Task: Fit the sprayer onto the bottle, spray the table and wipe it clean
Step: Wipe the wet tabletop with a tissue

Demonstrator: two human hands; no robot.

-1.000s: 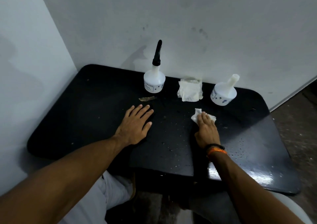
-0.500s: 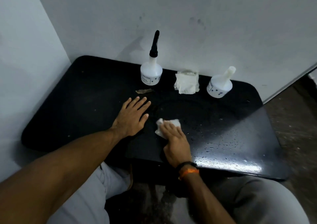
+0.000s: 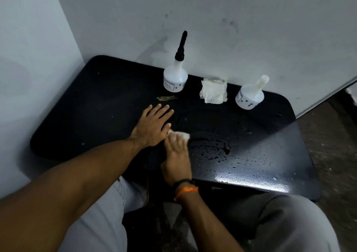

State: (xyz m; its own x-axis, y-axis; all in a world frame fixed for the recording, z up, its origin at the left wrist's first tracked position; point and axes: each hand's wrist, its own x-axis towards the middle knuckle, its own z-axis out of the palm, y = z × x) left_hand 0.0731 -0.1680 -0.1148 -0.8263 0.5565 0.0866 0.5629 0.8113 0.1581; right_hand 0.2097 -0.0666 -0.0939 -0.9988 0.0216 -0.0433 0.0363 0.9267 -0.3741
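Note:
A black table [image 3: 96,105] stands against the wall, with water droplets over its right half. My right hand [image 3: 176,159] presses a small white tissue [image 3: 180,135] flat on the tabletop near the middle. My left hand [image 3: 152,126] lies flat on the table, fingers spread, its little finger touching the tissue. At the back stands a white bottle with a black sprayer [image 3: 175,78]. A second white bottle [image 3: 250,96] with an open white neck stands at the back right.
A folded stack of white tissues [image 3: 213,91] lies between the two bottles by the wall. A small brown scrap [image 3: 166,98] lies in front of the sprayer bottle. Walls close off the left and back. My knees sit under the near edge.
My right hand slid the tissue leftward across the table, from the right of centre to beside my left hand. The left hand stayed put.

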